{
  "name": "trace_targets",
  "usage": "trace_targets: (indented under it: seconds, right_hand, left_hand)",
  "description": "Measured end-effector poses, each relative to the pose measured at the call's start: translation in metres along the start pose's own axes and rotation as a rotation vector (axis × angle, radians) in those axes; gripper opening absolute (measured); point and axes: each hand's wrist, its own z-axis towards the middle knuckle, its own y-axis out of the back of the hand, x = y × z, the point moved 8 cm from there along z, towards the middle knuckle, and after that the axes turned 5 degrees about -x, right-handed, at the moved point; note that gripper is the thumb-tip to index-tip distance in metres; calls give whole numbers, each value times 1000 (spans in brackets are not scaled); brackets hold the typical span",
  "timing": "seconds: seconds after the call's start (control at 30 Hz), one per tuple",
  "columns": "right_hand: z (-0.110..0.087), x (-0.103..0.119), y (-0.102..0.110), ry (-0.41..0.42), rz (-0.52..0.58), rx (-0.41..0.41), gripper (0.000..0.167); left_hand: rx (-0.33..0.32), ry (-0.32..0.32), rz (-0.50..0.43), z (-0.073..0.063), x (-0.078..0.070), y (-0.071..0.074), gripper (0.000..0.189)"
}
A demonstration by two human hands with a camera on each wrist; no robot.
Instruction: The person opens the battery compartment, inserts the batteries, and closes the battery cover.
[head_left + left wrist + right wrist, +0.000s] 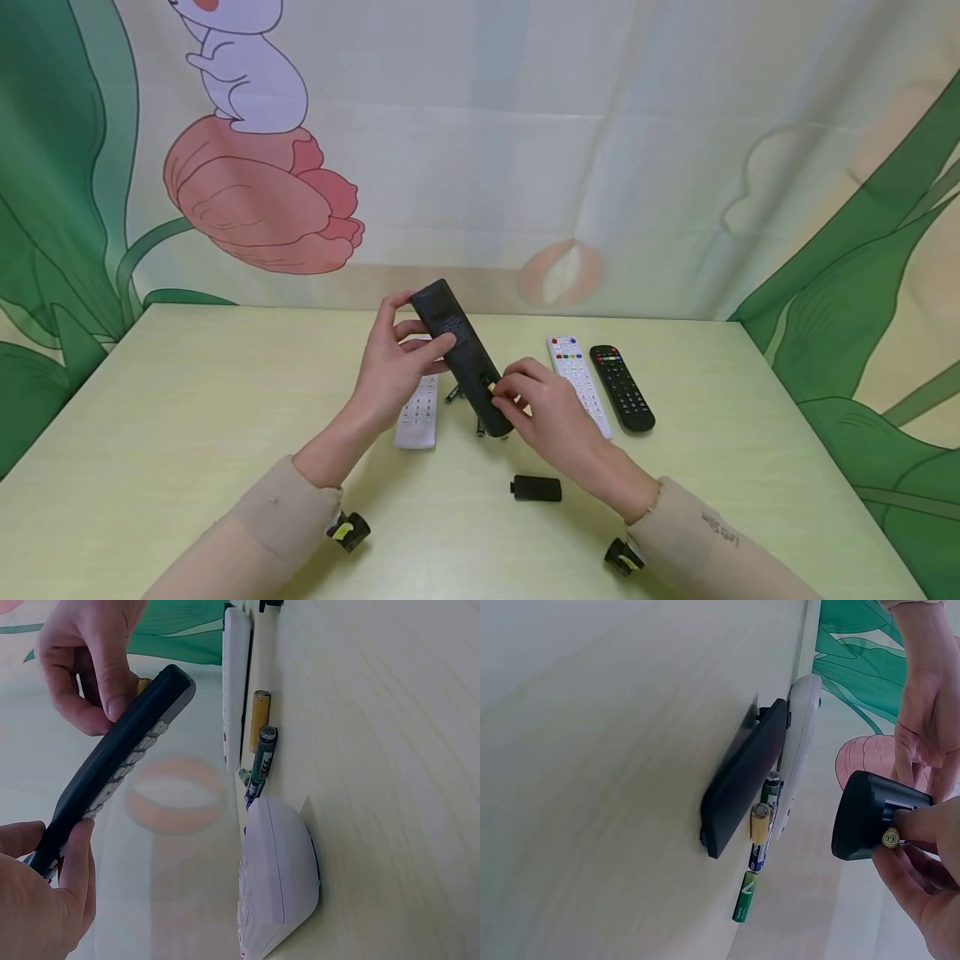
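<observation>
My left hand (pixel 386 367) grips a black remote control (pixel 468 360) by its upper end, holding it tilted above the table with its back towards the head camera. Near the lower end, the battery compartment lies uncovered. There my right hand (pixel 551 412) pinches a small yellow battery (pixel 890 838) between thumb and fingers, right at the compartment. The right wrist view shows the round end of that battery. Below the hands, a black battery cover (pixel 537 488) lies on the table. In the left wrist view, a yellow battery (pixel 259 720) and a dark green one (pixel 264 754) lie under the remote.
A white remote (pixel 417 421) lies behind the held one, partly hidden. To the right are another white remote (pixel 576 371) and a black remote (pixel 622 387). A green battery (pixel 745 896) lies on the table (pixel 187 417). A printed curtain (pixel 450 167) hangs behind.
</observation>
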Motion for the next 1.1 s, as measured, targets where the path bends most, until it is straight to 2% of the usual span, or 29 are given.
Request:
trace_targets:
  seconds: [0.23, 0.43, 0.53, 0.9, 1.0, 1.1]
  right_hand:
    - [0, 3, -3, 36, -49, 49, 14]
    - [-3, 1, -8, 38, -103, 161, 31]
    - [-3, 0, -9, 38, -105, 191, 36]
    - [-2, 1, -1, 84, -4, 125, 33]
    - [-2, -1, 0, 59, 47, 119, 33]
    - [-2, -7, -2, -12, 124, 144, 35]
  left_hand:
    - [-12, -16, 11, 1, -4, 2, 72]
    - [-16, -16, 15, 3, -5, 6, 73]
    - [-24, -9, 25, 4, -5, 8, 73]
    - [-16, -3, 29, 5, -6, 9, 72]
    - [-4, -2, 14, 5, -5, 8, 71]
    - [9, -3, 2, 4, -6, 8, 70]
